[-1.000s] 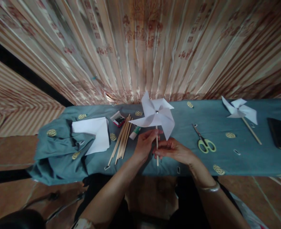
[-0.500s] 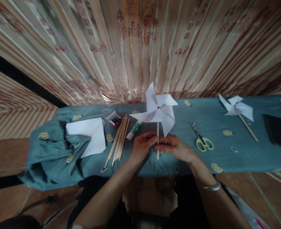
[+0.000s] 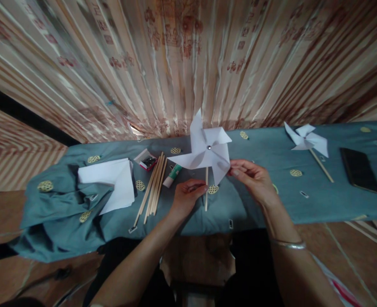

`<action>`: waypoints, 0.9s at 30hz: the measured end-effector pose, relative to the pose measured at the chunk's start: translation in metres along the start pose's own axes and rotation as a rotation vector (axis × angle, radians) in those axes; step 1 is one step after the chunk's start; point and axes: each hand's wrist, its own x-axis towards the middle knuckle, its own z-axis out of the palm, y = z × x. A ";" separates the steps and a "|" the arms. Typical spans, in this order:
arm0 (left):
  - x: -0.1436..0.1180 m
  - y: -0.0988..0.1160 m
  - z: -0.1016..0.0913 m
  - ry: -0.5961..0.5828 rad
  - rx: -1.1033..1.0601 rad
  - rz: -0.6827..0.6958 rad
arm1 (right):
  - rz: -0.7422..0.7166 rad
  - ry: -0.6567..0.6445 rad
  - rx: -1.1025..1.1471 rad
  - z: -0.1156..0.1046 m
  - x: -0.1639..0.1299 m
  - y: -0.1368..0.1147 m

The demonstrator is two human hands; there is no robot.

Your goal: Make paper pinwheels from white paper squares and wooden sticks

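A white paper pinwheel (image 3: 204,153) stands upright in front of me, with a shiny pin at its centre and a thin wooden stick below. My left hand (image 3: 188,197) pinches that stick between thumb and fingers. At the tip of the pinwheel's right blade, my right hand (image 3: 250,177) is closed, thumb and fingertips on the paper edge. A glue stick (image 3: 172,175) with a green label lies just beyond my left hand. Behind my right wrist, the scissors (image 3: 275,188) are almost wholly hidden; only a bit of a green handle shows.
Wooden sticks (image 3: 153,187), an opened small box of pins (image 3: 146,160) and white paper sheets (image 3: 123,181) lie to the left. Over on the right are a second pinwheel (image 3: 316,143) and a black phone (image 3: 359,169). The green cloth (image 3: 188,226) is rumpled at its left end.
My right hand has left the stick and moved up and right to the blade's edge. My left hand still holds the stick. The view has shifted slightly, and the scissors are now mostly covered.
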 end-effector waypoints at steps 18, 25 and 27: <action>0.000 -0.003 0.004 -0.006 -0.007 -0.010 | 0.079 -0.082 0.079 0.029 -0.005 0.003; -0.002 0.001 0.004 -0.001 -0.030 -0.035 | -0.141 0.177 -0.051 -0.003 0.001 -0.003; -0.003 0.001 0.004 -0.011 -0.025 -0.054 | -0.215 0.325 -0.054 -0.016 0.006 -0.002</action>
